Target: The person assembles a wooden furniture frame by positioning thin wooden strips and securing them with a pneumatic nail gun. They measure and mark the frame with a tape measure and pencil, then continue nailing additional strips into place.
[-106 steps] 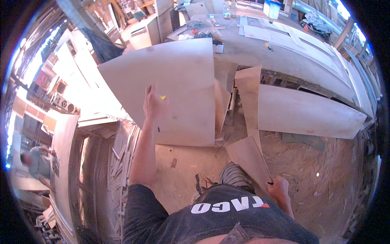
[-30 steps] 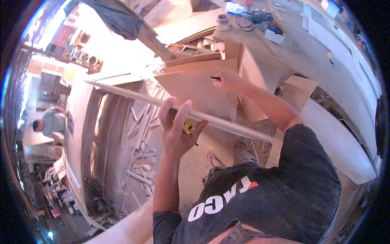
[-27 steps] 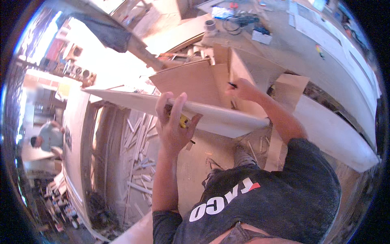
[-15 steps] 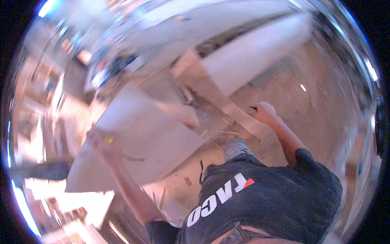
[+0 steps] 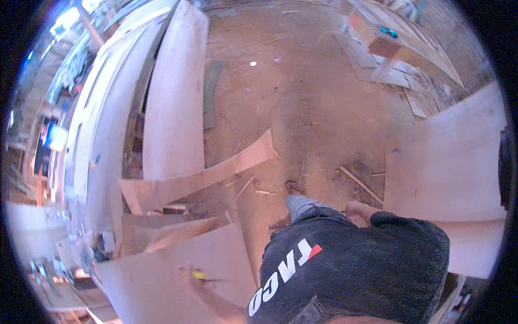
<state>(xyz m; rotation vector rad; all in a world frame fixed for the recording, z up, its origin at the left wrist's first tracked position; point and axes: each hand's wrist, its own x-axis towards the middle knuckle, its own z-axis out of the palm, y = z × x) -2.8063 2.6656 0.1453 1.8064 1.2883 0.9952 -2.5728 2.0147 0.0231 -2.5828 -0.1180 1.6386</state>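
My left hand (image 5: pixel 193 287), blurred, is at the lower left in front of a pale flat panel (image 5: pixel 226 254). A small yellow thing (image 5: pixel 198 274) shows at its fingers, with a thin dark streak beside it; the blur hides what kind it is. My right hand (image 5: pixel 358 209) hangs low by my right hip, close to the dark sleeve. Its fingers look curled, and whatever they may hold is too small to make out. Ahead of the panel, a long curved brown offcut (image 5: pixel 210 174) lies across other sheet pieces.
A long pale board (image 5: pixel 175 97) stretches away at the left, beside more stacked sheets (image 5: pixel 108 119). Another large panel (image 5: pixel 448 156) stands at the right. Thin wood strips (image 5: pixel 360 184) lie on the brown floor (image 5: pixel 324 108). A wooden bench (image 5: pixel 410 51) is at the far right.
The view has swung to the right, bringing the bench and right-hand panel into sight. My right hand has dropped from its forward reach to beside my hip. My left hand stays at the pale panel.
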